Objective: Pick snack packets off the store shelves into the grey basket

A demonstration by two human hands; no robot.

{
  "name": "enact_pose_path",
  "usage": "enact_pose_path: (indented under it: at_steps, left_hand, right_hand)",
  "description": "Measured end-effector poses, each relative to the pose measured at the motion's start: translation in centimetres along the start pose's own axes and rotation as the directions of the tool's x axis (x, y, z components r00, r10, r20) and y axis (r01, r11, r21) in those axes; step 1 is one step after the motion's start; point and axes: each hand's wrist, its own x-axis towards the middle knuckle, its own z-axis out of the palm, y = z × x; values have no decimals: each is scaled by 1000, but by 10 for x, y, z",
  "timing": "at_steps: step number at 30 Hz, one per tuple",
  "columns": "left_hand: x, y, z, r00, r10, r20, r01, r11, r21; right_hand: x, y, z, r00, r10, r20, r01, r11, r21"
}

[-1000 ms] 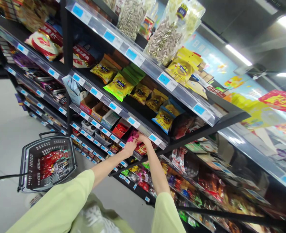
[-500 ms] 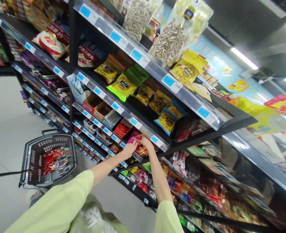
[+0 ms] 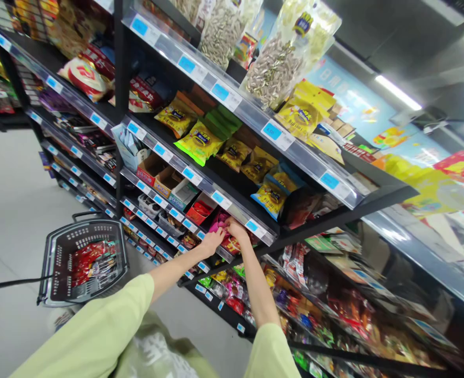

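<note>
Both my hands reach into a lower shelf, side by side. My left hand (image 3: 213,242) is closed at the near edge of a pink snack packet (image 3: 218,222), its fingers curled onto the wrapper. Against the other side of this packet, my right hand (image 3: 235,231) is closed too, with the fingertips bent inward and partly hidden. Just below my right hand lies a red and yellow packet (image 3: 230,244). To the left of the pink packet stands a red display box (image 3: 200,209) with red packets in it.
A dark shopping basket (image 3: 83,231) holding red and silvery packets stands on the grey floor (image 3: 9,210) at left. Above my hands, a shelf edge (image 3: 269,235) with blue price tags juts out. Yellow snack bags (image 3: 270,196) lie on that shelf.
The view has shifted slightly, so the basket and left shelves sit a little further right. My hands stay at the pink packet, with only small finger movement.
</note>
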Motion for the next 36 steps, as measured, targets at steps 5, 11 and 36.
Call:
enact_pose_path:
  at_steps: [5,11,36]
  left_hand:
    - [-44,-13,-11,995,54,-83,-60,996,-67]
    - [-150,-72,-29,936,-272,-223,-20,592,-806]
    - [-295,-83,-54,485,-874,-29,257,174,-951]
  right_hand:
    - [-31,-7,3,991,-38,-126,45,997,60]
    - [-84,-54,52,884,-81,-461,343,781,522]
    - [-163,-209,145,961,-272,54,-128,-262,956]
